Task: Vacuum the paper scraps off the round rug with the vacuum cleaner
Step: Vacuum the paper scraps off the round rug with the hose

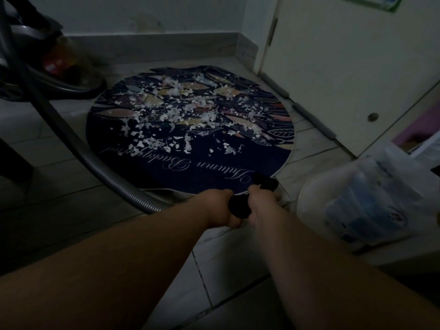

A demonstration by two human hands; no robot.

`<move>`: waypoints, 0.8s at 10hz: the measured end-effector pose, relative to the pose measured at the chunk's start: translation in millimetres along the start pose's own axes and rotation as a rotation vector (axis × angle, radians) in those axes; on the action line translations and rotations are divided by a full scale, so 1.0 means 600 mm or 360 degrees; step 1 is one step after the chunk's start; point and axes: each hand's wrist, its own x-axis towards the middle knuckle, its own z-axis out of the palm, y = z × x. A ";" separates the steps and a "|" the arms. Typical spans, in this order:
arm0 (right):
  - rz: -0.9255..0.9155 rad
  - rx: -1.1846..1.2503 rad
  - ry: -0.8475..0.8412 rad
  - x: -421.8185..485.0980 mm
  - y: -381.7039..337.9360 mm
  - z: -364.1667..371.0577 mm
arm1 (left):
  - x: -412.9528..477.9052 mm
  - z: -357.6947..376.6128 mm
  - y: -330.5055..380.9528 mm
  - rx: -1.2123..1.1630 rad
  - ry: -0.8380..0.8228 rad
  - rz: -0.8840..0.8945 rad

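Observation:
A dark blue round rug [147, 167] with leaf patterns and script lettering lies on the tiled floor. Many white paper scraps [166, 120] cover its middle and far half. A grey ribbed vacuum hose [112, 177] curves from the vacuum cleaner body [59, 65] at the far left to a black nozzle handle [239, 207] at the rug's near edge. My left hand [220, 207] grips the rear of that handle. My right hand [263, 202] grips it just ahead. The black nozzle tip [267, 183] touches the rug's near right rim.
A white plastic bag [371, 201] with blue print sits on the floor at right. A white door [345, 67] stands behind the rug, foam strips along its bottom edge. A baseboard wall [166, 46] runs along the back. Dark furniture edge at left.

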 end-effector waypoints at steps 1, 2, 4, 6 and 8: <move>0.0026 -0.0059 -0.0007 0.033 -0.006 0.017 | 0.007 -0.006 -0.003 -0.0094 0.0004 -0.0012; 0.0062 0.0001 -0.0026 0.066 -0.009 0.031 | 0.016 -0.019 -0.004 -0.0089 0.0012 -0.0005; -0.0037 0.0016 -0.0209 0.033 -0.036 0.067 | 0.022 -0.051 -0.033 -0.0100 0.0044 -0.0041; 0.0050 -0.0007 -0.0281 0.006 -0.035 0.145 | 0.009 -0.081 -0.107 -0.0124 0.0160 -0.0123; -0.0127 -0.0071 -0.0370 0.000 -0.029 0.204 | 0.004 -0.103 -0.155 -0.0294 0.0206 -0.0158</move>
